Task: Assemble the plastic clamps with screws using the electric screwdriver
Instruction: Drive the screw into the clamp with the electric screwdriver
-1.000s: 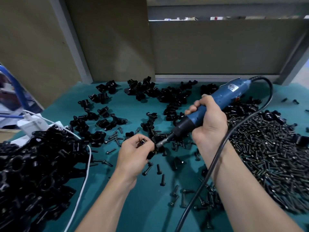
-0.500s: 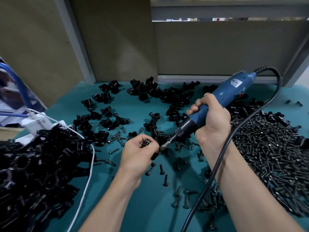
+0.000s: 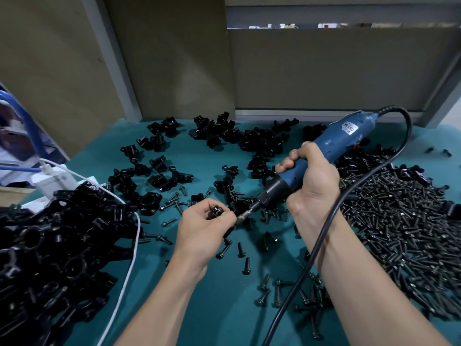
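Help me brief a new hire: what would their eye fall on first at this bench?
The blue screwdriver, gripped in the right hand at centre right, its bit pointing down at a small black clamp pinched in the left hand. Next come the big heap of screws on the right and the pile of black clamps at lower left, both on the teal mat.

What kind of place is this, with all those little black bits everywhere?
Probably a factory or workshop assembly bench. A heap of black screws lies on the teal mat, piles of black plastic clamps lie nearby, and the right hand grips a corded electric screwdriver.
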The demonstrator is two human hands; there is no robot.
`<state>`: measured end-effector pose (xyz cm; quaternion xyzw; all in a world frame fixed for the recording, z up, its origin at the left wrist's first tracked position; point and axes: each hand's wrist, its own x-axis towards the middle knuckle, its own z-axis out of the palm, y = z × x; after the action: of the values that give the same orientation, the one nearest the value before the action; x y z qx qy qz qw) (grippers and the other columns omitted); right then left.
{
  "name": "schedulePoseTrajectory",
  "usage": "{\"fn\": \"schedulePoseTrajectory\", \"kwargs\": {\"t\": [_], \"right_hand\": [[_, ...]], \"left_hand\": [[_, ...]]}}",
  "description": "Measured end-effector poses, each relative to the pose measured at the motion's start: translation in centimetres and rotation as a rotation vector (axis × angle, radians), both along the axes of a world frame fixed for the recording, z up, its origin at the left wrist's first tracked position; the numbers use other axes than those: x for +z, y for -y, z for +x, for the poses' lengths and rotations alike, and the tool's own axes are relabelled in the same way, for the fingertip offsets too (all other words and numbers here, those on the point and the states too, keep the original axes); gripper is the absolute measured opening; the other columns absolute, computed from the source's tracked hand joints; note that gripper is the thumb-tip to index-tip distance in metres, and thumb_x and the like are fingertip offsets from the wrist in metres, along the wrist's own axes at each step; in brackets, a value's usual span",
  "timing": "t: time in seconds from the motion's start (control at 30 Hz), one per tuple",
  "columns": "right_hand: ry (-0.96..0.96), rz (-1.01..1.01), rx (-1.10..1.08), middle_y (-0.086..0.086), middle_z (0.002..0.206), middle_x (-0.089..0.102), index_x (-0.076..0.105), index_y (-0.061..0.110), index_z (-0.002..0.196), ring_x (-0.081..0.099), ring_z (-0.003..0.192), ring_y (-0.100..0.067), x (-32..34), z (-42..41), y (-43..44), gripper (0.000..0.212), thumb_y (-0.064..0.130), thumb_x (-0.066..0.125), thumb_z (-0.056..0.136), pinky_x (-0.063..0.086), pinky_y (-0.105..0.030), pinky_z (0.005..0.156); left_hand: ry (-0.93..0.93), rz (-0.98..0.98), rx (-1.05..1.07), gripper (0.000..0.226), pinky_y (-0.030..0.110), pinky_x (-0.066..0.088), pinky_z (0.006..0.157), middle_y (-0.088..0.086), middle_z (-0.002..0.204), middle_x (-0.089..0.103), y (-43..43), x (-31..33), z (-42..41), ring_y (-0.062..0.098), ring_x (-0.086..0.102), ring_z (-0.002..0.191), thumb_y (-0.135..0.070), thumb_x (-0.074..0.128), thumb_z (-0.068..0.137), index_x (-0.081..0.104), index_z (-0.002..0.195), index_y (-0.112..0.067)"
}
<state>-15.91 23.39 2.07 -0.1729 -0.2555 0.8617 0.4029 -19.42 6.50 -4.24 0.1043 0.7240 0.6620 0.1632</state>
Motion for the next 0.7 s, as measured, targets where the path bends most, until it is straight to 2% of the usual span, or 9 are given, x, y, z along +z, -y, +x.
{"fn": "schedulePoseTrajectory", "kwargs": {"t": [0.7], "right_hand": [[-0.015, -0.041, -0.005, -0.003, 0.059, 0.046, 0.045, 0.011, 0.078, 0.043, 0.045, -0.014, 0.02, 0.28, 0.13, 0.023, -0.009, 0.048, 0.089, 0.042, -0.026, 0.047]], "left_hand": [[0.063, 0.028, -0.013, 0.004, 0.025, 0.024, 0.045, -0.003, 0.058, 0.048, -0.06, 0.30, 0.20, 0.014, 0.032, 0.044, -0.023, 0.065, 0.062, 0.068, 0.063, -0.027]]}}
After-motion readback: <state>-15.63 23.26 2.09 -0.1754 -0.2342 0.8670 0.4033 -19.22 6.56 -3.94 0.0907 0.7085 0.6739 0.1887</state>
